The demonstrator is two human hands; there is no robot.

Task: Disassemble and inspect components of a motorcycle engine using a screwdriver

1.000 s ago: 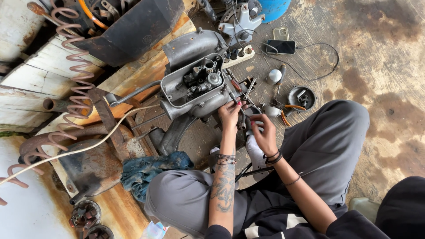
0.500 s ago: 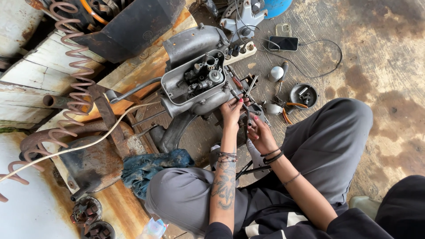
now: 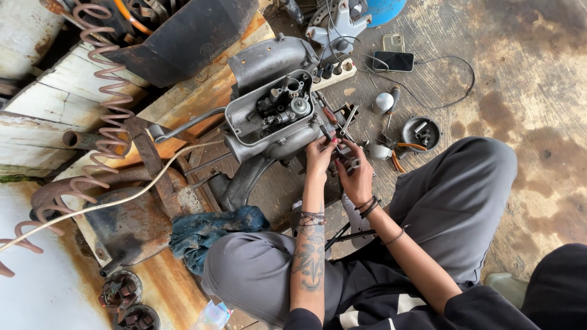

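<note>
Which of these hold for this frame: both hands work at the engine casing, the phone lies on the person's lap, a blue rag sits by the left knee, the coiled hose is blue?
1. Both hands, left hand and right hand, are at the open engine casing. True.
2. The phone lies on the lap. False: it lies on the floor, cable attached.
3. A blue rag sits by the left knee. True.
4. The coiled hose is blue. False: it is rusty pinkish brown.

Grey trousers (image 3: 452, 201), a black top with white stripes, a tattooed left forearm, and dark wrist bracelets (image 3: 367, 205).
</note>
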